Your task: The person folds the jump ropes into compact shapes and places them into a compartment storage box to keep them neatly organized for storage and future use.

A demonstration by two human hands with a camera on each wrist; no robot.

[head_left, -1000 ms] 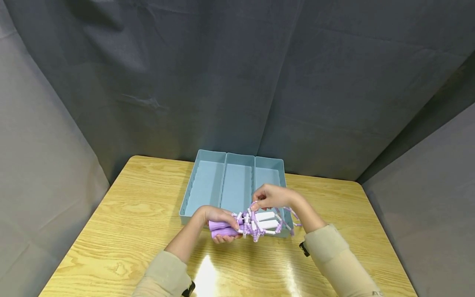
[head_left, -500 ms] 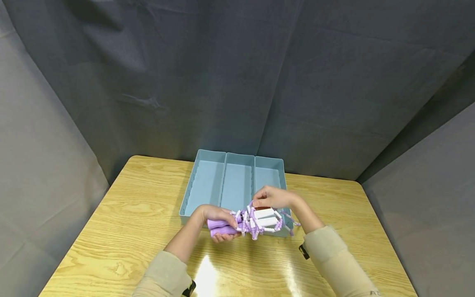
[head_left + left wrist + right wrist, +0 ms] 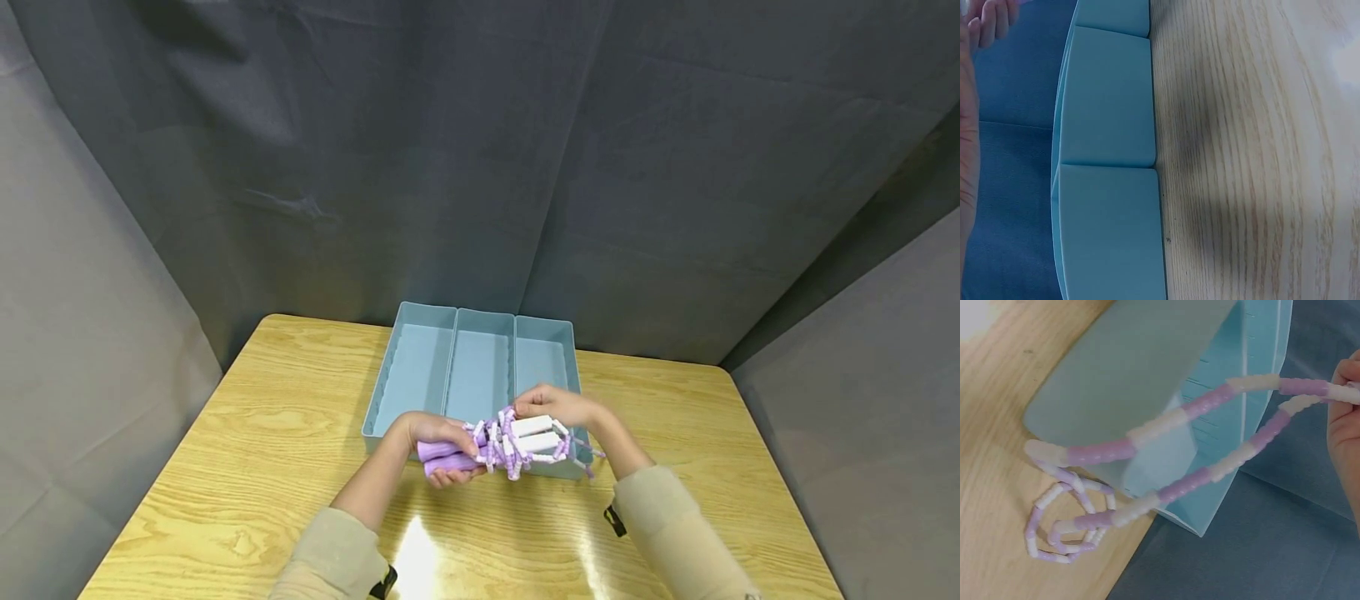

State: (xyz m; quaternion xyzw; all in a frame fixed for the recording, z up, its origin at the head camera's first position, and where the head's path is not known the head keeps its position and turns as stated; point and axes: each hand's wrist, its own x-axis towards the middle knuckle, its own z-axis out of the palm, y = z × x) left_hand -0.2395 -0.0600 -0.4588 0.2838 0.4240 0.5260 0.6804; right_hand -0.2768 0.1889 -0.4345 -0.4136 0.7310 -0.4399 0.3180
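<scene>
A beaded jump rope in purple and white is bundled between both hands, above the near edge of a blue tray. My left hand (image 3: 441, 433) grips its purple handle ends (image 3: 450, 460), thumb on top and fingers beneath. Beaded cord (image 3: 510, 454) is wound round the middle of the handles, whose white ends (image 3: 538, 433) point right. At the top of the winding, my right hand (image 3: 557, 405) pinches the cord. The right wrist view shows a long loop of beaded cord (image 3: 1163, 425) trailing from that hand (image 3: 1344, 431), with a smaller coil (image 3: 1035, 522) hanging lower.
The blue tray (image 3: 420, 367) has three side-by-side compartments and stands on a wooden table (image 3: 292, 433). Its front wall (image 3: 1107, 100) shows in the left wrist view. A dark grey curtain (image 3: 375, 167) hangs behind the table, with lighter cloth at both sides.
My right hand has dipped slightly, keeping near the winding. The bundle in my left hand has shifted a little left and up. The tray has stayed in place.
</scene>
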